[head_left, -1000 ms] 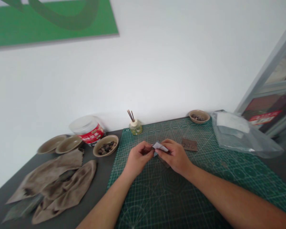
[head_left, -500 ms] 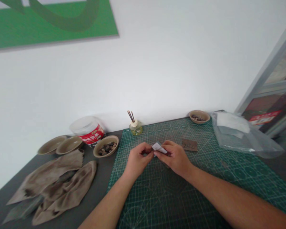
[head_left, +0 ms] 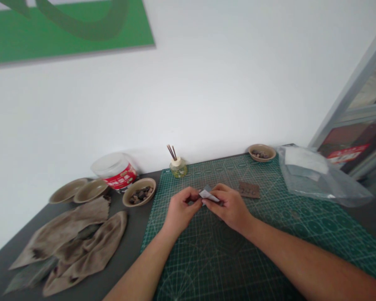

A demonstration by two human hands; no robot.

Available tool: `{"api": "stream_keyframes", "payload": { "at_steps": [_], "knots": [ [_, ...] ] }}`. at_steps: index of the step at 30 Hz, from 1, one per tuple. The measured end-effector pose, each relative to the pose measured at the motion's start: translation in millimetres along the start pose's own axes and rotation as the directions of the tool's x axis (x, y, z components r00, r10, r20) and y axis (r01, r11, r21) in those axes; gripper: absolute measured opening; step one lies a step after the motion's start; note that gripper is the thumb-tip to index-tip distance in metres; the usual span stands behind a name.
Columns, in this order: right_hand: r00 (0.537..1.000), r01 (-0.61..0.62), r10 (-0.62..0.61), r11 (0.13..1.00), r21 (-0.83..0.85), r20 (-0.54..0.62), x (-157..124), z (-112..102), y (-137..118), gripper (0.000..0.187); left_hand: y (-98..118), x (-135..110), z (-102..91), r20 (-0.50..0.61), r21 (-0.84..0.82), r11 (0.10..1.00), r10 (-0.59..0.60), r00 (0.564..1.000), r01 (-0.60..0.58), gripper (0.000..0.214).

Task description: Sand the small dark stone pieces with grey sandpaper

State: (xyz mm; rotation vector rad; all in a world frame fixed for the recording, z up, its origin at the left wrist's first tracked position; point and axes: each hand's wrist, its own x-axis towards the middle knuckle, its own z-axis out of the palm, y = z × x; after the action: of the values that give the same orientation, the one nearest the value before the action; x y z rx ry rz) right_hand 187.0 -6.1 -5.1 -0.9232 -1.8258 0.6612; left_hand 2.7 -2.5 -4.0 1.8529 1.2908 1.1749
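Observation:
Both my hands meet over the green cutting mat (head_left: 225, 255), a little above its middle. My right hand (head_left: 232, 207) pinches a small folded grey-white piece of paper (head_left: 208, 195) between thumb and fingers. My left hand (head_left: 181, 209) is curled closed, its fingertips pressed against the paper's left end; something small and dark seems to sit between them, too small to name. A brown rectangular piece (head_left: 249, 190) lies flat on the mat just right of my right hand.
Left of the mat lie crumpled stained brown cloths (head_left: 75, 238), two stacked tan dishes (head_left: 78, 190), a red-labelled plastic tub (head_left: 115, 170) and a bowl of dark stones (head_left: 139, 191). A reed diffuser (head_left: 178, 165), another stone bowl (head_left: 262, 152) and a clear plastic bag (head_left: 316, 175) stand behind.
My hands have stayed in place; the folded paper has tipped lower and flatter between my fingers.

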Motion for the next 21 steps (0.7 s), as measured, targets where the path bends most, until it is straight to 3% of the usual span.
{"api": "stream_keyframes", "payload": {
  "at_steps": [21],
  "knots": [
    [0.998,-0.051,0.053,0.998,0.043,-0.039,2.7,-2.6,2.2,0.011,-0.5,-0.8,2.2,-0.012,-0.103,0.995,-0.002,1.000,0.001,0.013]
  ]
}}
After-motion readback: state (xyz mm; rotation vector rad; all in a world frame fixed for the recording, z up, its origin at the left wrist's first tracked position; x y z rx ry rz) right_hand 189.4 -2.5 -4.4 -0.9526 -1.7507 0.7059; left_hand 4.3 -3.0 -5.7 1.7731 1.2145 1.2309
